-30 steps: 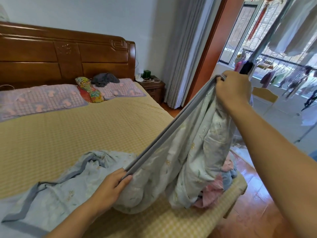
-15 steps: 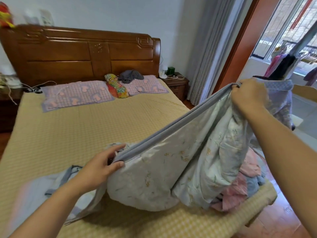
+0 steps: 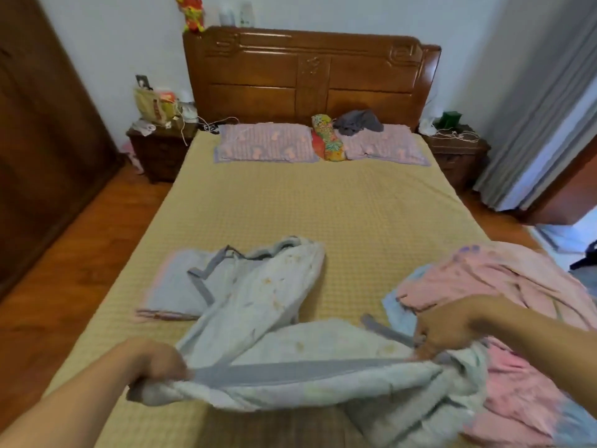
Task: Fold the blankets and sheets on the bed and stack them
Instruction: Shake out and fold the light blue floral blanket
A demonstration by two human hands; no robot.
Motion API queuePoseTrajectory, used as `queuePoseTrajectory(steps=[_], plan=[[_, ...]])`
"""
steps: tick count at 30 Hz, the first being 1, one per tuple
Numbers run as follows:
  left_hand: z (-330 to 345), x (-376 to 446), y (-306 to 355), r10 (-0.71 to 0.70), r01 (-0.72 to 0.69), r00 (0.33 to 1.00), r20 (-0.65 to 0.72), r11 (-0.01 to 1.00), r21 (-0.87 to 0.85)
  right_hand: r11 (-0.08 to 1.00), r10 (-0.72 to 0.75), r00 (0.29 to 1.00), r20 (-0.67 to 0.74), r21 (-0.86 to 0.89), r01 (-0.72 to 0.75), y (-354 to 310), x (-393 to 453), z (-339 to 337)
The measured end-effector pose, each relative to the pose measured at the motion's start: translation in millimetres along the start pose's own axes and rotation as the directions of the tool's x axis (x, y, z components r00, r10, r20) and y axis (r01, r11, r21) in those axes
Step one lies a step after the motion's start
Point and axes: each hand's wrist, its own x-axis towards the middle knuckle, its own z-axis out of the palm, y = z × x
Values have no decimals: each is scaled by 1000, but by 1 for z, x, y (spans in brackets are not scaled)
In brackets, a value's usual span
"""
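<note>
The fingertips of the left hand (image 3: 155, 363) are buried in the bunched corner of the pale blue blanket (image 3: 290, 367), so the grip itself is out of sight. The right hand (image 3: 449, 328) is smeared by motion, and its fingers vanish behind the blanket's grey border. Right of the blanket, the pink sheet (image 3: 504, 279) runs off the picture's right and bottom edges. Below the blanket, the near edge of the bed (image 3: 323, 208) is covered by cloth. Far beyond the blanket, the small things on the headboard (image 3: 310, 76) are too blurred to name; one may be a bright figurine.
</note>
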Motion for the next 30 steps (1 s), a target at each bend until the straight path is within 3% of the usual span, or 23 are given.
queuePoseTrajectory(steps=[2, 4, 6, 7, 8, 9, 11, 13, 14, 15, 16, 18, 19, 21, 23, 25, 27, 28, 30], plan=[[16, -30, -7, -25, 75, 984, 178, 957, -280, 1000, 25, 995, 93, -8, -25, 17, 8, -6], [-6, -63, -11, -26, 71, 994, 110, 900, -431, 995, 64, 995, 76, -85, -58, 23, 8, -31], [-62, -120, -3, -112, 48, 984, -135, 911, -409, 987, 51, 994, -101, -149, -66, 15, -11, -78], [-99, -157, 6, -163, 47, 929, -331, 941, -334, 989, 9, 968, -253, -141, -46, 7, -28, -107], [-141, -199, 14, -192, 38, 821, -538, 958, -284, 994, -10, 895, -446, -102, -40, -1, -52, -144], [-181, -248, 22, -236, 31, 643, -729, 958, -284, 999, -19, 768, -641, -49, -17, -10, -82, -185], [-250, -359, 39, -306, -40, 112, -945, 949, -312, 998, -12, 386, -922, 15, 66, -33, -160, -263], [-292, -458, 49, -279, -69, -411, -868, 959, -275, 990, 2, 1, -1000, 2, 142, -55, -242, -319], [-305, -499, 53, -226, -60, -590, -775, 970, -237, 986, 29, -137, -990, 6, 166, -62, -276, -336], [-313, -530, 55, -189, -45, -696, -693, 974, -221, 981, 46, -257, -965, -4, 193, -66, -307, -347], [-316, -552, 58, -161, -43, -758, -632, 979, -199, 978, 78, -334, -939, 7, 209, -66, -329, -355], [-313, -571, 53, -65, 24, -807, -586, 990, -142, 972, 128, -433, -892, 26, 233, -58, -351, -360], [-309, -568, 46, 12, 102, -791, -611, 988, -112, 969, 138, -467, -873, 21, 246, -52, -353, -359], [-299, -547, 27, 143, 276, -680, -720, 959, -71, 972, 122, -550, -826, -12, 234, -41, -345, -348], [-288, -519, 13, 172, 407, -545, -821, 910, -79, 989, 56, -664, -746, -50, 140, -37, -327, -337], [-282, -492, 8, 112, 406, -516, -849, 905, -127, 993, -56, -721, -690, -115, 34, -39, -302, -329], [-278, -469, 4, -13, 321, -508, -861, 925, -203, 977, -148, -674, -723, -213, 14, -43, -277, -322], [-277, -456, 0, -73, 291, -479, -875, 927, -237, 966, -188, -596, -781, -257, 33, -45, -265, -319], [-273, -427, -7, -161, 268, -364, -917, 925, -269, 961, -221, -333, -916, -262, 82, -47, -239, -315]])
